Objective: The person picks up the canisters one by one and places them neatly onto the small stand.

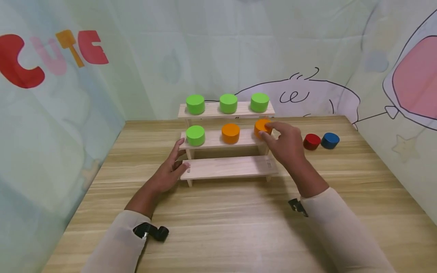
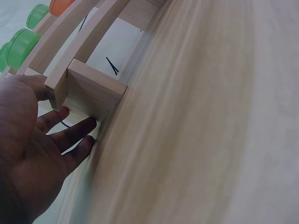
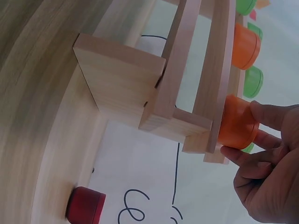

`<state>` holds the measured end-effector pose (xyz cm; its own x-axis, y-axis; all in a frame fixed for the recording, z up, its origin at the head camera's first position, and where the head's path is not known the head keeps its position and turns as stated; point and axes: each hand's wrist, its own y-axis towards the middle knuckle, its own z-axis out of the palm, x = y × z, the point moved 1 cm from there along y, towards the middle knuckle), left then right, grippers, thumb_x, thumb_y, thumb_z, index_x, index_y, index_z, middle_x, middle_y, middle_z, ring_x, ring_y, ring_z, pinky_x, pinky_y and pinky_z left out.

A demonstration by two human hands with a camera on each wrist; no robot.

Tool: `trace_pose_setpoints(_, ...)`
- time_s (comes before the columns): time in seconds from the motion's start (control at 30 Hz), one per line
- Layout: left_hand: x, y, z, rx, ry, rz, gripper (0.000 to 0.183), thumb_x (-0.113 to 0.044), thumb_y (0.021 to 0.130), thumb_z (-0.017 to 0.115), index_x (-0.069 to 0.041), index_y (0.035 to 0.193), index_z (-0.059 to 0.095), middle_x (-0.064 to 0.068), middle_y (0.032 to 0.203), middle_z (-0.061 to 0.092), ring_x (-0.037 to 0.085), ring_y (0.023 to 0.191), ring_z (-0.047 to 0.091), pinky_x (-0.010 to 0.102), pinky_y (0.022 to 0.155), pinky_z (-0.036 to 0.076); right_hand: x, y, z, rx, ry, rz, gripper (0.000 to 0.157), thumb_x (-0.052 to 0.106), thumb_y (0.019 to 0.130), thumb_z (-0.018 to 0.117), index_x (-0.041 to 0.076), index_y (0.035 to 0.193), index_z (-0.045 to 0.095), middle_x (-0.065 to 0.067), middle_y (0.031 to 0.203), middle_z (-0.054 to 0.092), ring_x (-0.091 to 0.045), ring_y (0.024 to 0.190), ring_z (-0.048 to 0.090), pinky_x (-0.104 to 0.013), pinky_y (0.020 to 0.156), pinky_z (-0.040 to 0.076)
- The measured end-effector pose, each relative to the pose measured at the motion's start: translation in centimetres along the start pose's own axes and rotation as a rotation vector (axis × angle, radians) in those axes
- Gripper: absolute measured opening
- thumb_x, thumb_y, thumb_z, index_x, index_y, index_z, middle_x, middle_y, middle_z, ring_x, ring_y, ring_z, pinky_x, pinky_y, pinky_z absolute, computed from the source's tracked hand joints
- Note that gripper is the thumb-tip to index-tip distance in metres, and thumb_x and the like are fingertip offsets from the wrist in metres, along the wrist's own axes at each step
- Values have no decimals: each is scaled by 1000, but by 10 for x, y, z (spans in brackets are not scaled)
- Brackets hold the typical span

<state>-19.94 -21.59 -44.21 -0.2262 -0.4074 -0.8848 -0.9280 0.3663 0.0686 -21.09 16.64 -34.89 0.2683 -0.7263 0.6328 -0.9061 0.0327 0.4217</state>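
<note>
A three-step wooden display rack [image 1: 228, 167] stands on the table. My left hand [image 1: 168, 170] holds its left end, thumb on the lowest step and fingers spread along the side panel [image 2: 88, 88]. At the right end of the middle step, my right hand [image 1: 286, 144] pinches an orange round block [image 3: 236, 122] between thumb and fingers; the block sits at the board. Another orange block [image 1: 230, 134] stands mid-step, with a green block [image 1: 195, 135] at the left end. Along the top step are three green blocks [image 1: 228, 104].
A red round block [image 1: 312, 141] and a blue one [image 1: 330, 140] lie side by side on the table, right of the rack. Behind the wooden table [image 1: 218, 227] hangs a printed cloth [image 1: 153, 57], which also runs along both sides.
</note>
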Motion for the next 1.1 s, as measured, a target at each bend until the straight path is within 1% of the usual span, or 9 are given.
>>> trace_pose_setpoints(0.13, 0, 1, 0, 0, 4, -2, 81, -21, 117, 51, -43, 174, -2, 29, 177, 25, 59, 153, 45, 72, 118, 46, 1, 0, 5, 11, -5, -3, 35, 20, 100, 82, 4, 131, 79, -18, 135, 77, -38, 125, 72, -57, 101, 61)
trace_pose_setpoints(0.33, 0, 1, 0, -1, 22, -3, 81, -22, 117, 51, -43, 175, -1, 30, 177, 25, 59, 153, 46, 72, 118, 46, 1, -2, 7, 13, -27, -4, 37, 20, 99, 83, 4, 132, 78, -18, 134, 78, -39, 126, 72, -58, 105, 60)
trace_pose_setpoints(0.57, 0, 1, 0, -3, 15, -1, 81, -21, 117, 52, -43, 175, -1, 29, 177, 26, 58, 152, 47, 72, 118, 46, 2, -1, 7, 17, -45, 8, 37, 22, 100, 83, 4, 132, 79, -18, 135, 77, -39, 125, 72, -57, 105, 60)
trace_pose_setpoints(0.77, 0, 1, 0, 0, 5, 7, 81, -20, 116, 52, -38, 175, -1, 30, 177, 26, 59, 152, 47, 72, 118, 46, 3, -1, 7, 33, -61, 26, 39, 24, 100, 82, 4, 133, 78, -18, 135, 78, -39, 127, 71, -58, 107, 58)
trace_pose_setpoints(0.87, 1, 1, 0, 0, 5, 4, 81, -20, 116, 52, -39, 175, -1, 29, 177, 26, 59, 152, 46, 72, 117, 46, 3, -1, 8, 37, -65, 37, 40, 26, 100, 81, 5, 134, 77, -18, 134, 78, -40, 127, 71, -58, 107, 58)
trace_pose_setpoints(0.97, 1, 1, -1, -1, 10, -1, 81, -21, 117, 52, -42, 175, -1, 29, 177, 26, 59, 153, 46, 72, 118, 46, 3, -1, 8, 39, -67, 47, 40, 27, 101, 81, 6, 135, 77, -17, 133, 78, -41, 124, 72, -57, 104, 58)
trace_pose_setpoints(1.03, 1, 1, -1, -1, 10, -3, 81, -22, 117, 52, -43, 174, -1, 29, 177, 26, 58, 153, 46, 72, 118, 45, 3, -1, 8, 37, -67, 54, 40, 28, 101, 81, 7, 134, 77, -17, 132, 79, -40, 114, 72, -54, 97, 59)
trace_pose_setpoints(1.1, 1, 1, -1, 0, 6, -2, 81, -22, 117, 52, -43, 174, -1, 29, 177, 26, 58, 153, 45, 72, 118, 45, 2, -2, 8, 31, -67, 54, 39, 27, 101, 81, 7, 133, 77, -16, 130, 79, -39, 101, 69, -49, 87, 56)
